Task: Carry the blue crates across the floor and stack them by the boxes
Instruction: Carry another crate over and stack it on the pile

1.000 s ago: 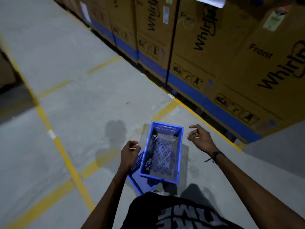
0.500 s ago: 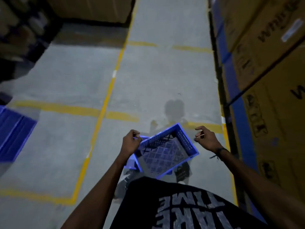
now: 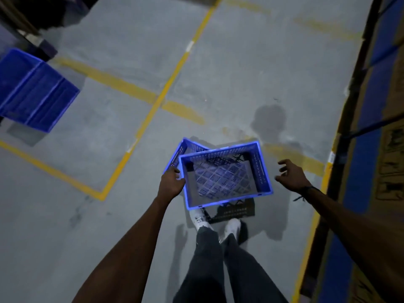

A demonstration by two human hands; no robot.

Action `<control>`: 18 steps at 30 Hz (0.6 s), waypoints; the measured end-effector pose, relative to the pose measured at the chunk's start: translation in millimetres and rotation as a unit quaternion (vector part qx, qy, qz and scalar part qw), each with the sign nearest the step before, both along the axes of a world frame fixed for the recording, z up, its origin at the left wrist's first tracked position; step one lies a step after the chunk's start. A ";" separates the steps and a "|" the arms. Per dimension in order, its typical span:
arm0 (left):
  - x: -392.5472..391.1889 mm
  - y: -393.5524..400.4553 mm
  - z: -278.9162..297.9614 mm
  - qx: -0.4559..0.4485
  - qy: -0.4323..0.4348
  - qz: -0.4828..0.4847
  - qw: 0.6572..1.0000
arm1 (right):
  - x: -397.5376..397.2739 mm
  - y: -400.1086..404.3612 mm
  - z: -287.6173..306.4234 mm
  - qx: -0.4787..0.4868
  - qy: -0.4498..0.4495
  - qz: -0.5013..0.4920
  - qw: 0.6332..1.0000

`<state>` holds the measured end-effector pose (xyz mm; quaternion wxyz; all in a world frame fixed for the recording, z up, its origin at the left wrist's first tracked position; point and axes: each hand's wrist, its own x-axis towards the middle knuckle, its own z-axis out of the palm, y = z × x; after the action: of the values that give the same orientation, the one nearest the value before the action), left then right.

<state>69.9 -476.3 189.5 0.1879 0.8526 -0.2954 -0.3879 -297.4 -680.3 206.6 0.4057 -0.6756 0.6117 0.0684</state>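
Two blue crates (image 3: 225, 173) sat nested askew on the floor (image 3: 218, 73) beside the boxes (image 3: 376, 119), presumably to form the stack (more crates (image 3: 32, 92) waited far left). The left hand (image 3: 172, 182) gripped the lower crate's rim. The right hand (image 3: 291, 177) hovered apart, fingers spread and loosely curled, holding nothing.

Looks like perforated blue plastic on the crate (image 3: 225, 171), slight sheen along the rim. Matt, scuffed concrete floor (image 3: 229, 73). Dull brown cardboard on the boxes (image 3: 391, 162), right edge.
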 end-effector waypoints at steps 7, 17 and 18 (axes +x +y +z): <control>12.6 8.1 -177.1 0.065 -0.032 0.015 0.997 | -6.6 -38.4 -158.9 -0.001 0.026 0.004 1.000; 15.4 -0.7 -356.6 0.096 -0.065 -0.034 0.993 | -19.7 -63.0 -334.7 0.005 0.043 0.029 0.999; 13.4 -2.6 -362.1 0.093 -0.066 -0.028 0.993 | -18.6 -61.7 -341.7 0.006 0.034 0.023 0.999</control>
<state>83.3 -478.9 -172.6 0.0771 0.8814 -0.2937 -0.3619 -316.0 -742.0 -135.1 0.3869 -0.6842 0.6094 0.1041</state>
